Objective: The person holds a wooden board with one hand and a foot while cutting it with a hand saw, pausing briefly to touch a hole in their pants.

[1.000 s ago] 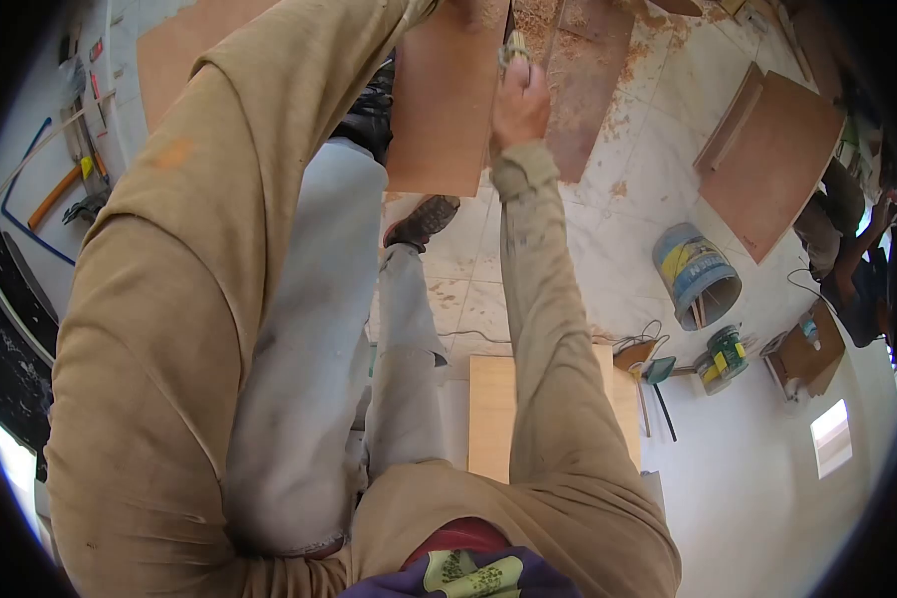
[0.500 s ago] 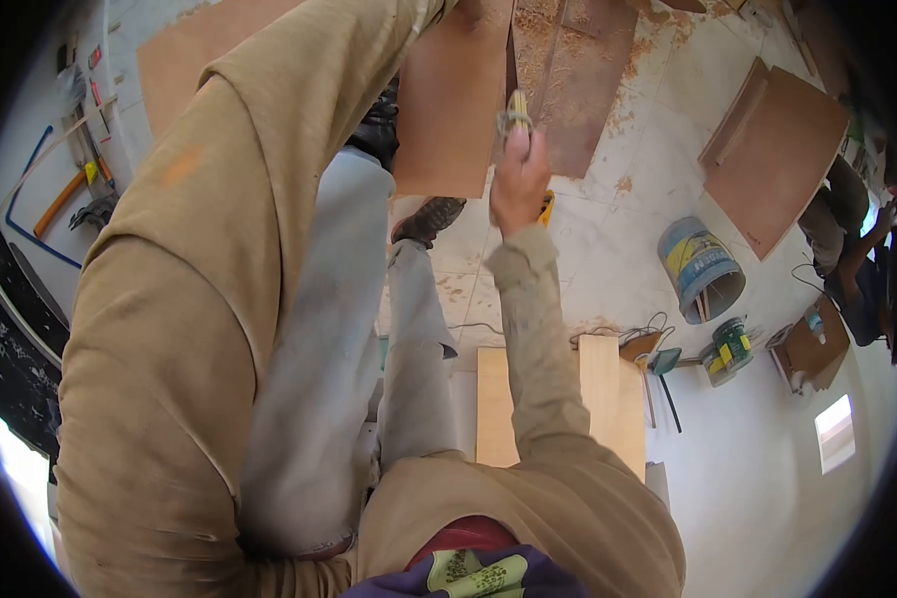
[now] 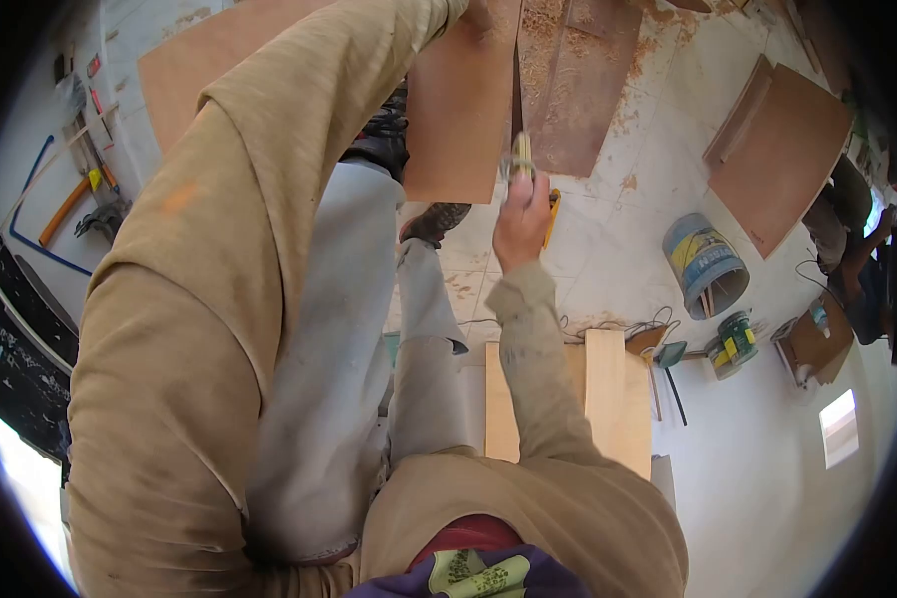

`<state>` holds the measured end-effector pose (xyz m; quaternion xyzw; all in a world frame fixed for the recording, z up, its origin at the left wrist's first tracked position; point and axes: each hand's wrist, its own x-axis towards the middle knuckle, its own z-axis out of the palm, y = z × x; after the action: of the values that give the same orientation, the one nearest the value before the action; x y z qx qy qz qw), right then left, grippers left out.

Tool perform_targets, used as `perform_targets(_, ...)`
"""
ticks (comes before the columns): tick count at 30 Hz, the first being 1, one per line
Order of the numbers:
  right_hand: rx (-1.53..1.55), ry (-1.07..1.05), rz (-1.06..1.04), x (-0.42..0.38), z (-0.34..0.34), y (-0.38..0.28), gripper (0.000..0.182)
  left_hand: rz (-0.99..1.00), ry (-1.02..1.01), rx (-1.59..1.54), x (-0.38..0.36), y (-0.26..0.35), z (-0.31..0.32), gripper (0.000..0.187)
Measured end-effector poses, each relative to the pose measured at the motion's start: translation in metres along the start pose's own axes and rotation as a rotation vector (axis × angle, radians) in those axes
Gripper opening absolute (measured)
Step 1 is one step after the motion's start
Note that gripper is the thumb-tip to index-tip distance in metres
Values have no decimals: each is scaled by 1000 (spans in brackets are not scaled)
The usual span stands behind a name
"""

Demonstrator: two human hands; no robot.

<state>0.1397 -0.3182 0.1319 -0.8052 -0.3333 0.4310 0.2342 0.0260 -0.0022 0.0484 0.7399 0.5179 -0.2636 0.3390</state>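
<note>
My right hand [image 3: 521, 221] is closed around the pale handle of what looks like a handsaw [image 3: 522, 149], with cord or wire about the handle. Its dark, narrow blade seems to run along the edge of a reddish-brown wood panel [image 3: 453, 120]. Beyond the near knee, my left hand [image 3: 478, 14] is at the far part of that panel, mostly cut off by the frame and the sleeve, so its fingers do not show clearly. Beside the panel lies a darker board [image 3: 593, 90] strewn with wood shavings. My shoe [image 3: 434, 221] stands near the panel's front edge.
A yellow tool [image 3: 552, 211] lies on the tiles behind my right hand. To the right are a blue bucket [image 3: 703, 264], a green can [image 3: 736, 337], another panel [image 3: 782, 149] and a person [image 3: 852, 239]. Pale boards [image 3: 608, 399] lie nearer me; a blue-framed saw [image 3: 20, 214] is at left.
My right hand has drawn back toward me with the handsaw, its handle now closer to the panel's near edge. My left arm has hardly moved.
</note>
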Motion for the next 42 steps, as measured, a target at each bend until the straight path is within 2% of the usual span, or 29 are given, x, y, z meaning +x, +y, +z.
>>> perform_targets(1, 16, 81, -177, 51, 25, 2, 34, 0, 5, 1, 1, 1, -1, 117)
perform_targets(3, -12, 220, -269, 134, 66, 0, 35, -4, 7, 7, 0, 1, -1, 117)
perform_targets(6, -44, 149, -183, 147, 63, -20, 35, -10, 8, 7, -4, 1, 1, 117)
perform_targets(8, 48, 63, -207, 98, 37, -10, 34, -12, 5, 1, -5, 1, 1, 117)
perform_targets(9, 70, 18, -82, 57, 22, 2, 34, -11, 8, 1, -5, 2, 1, 117)
perform_targets(10, 74, 38, -68, 12, 8, 8, 35, -12, 7, -3, -6, 3, 1, 117)
perform_targets(11, 22, -26, 30, -30, -15, 11, 36, -15, 12, -1, -6, 2, 1, 118)
perform_targets(13, 178, -17, 150, -70, -30, 7, 35, -15, 13, -5, -5, 0, -2, 118)
perform_targets(15, 95, 28, -20, -27, -12, -3, 34, -14, 7, 3, -4, 0, -1, 118)
perform_targets(17, 38, 160, -272, 64, 32, 7, 33, -13, 16, 12, -3, 3, 1, 118)
perform_targets(18, 22, 93, -177, 109, 47, -3, 39, -8, 23, 13, -5, 5, -1, 118)
perform_targets(19, 41, 215, -296, 150, 67, -11, 41, -21, 23, 15, -4, 2, 1, 118)
perform_targets(22, -31, 181, -223, 148, 63, -23, 39, -28, 19, 17, -5, 2, 2, 118)
perform_targets(24, 44, 58, -132, 71, 30, -7, 40, -32, 20, 8, -5, 1, 1, 118)
perform_targets(25, 83, -4, 6, 21, 9, 0, 36, -34, 18, 9, -3, 1, 2, 118)
perform_targets(27, 90, 75, -35, -59, -20, 6, 33, -38, 25, 6, 1, -1, -1, 118)
perform_targets(30, 56, -41, 113, -35, -19, 7, 31, -37, 36, 14, -3, 0, -3, 118)
perform_targets(32, 11, 150, -264, 68, 35, 12, 35, -33, 52, 25, -4, 6, -3, 118)
perform_targets(34, -49, 178, -242, 153, 66, -17, 41, -37, 61, 22, -10, 7, 0, 118)
perform_targets(36, -29, 147, -197, 158, 68, -30, 42, -44, 60, 34, -14, 6, 4, 118)
perform_targets(37, -31, 126, -173, 156, 65, -31, 42, -48, 56, 32, -14, 6, 7, 118)
perform_targets(38, -8, 138, -256, 134, 60, -8, 41, -49, 54, 27, -15, 5, 6, 118)
perform_targets(41, 54, 25, -24, -3, 2, 12, 33, -48, 40, 16, -11, 5, 10, 118)
perform_targets(42, 2, 21, -41, -45, -17, 16, 31, -46, 47, 14, -9, 6, 9, 118)
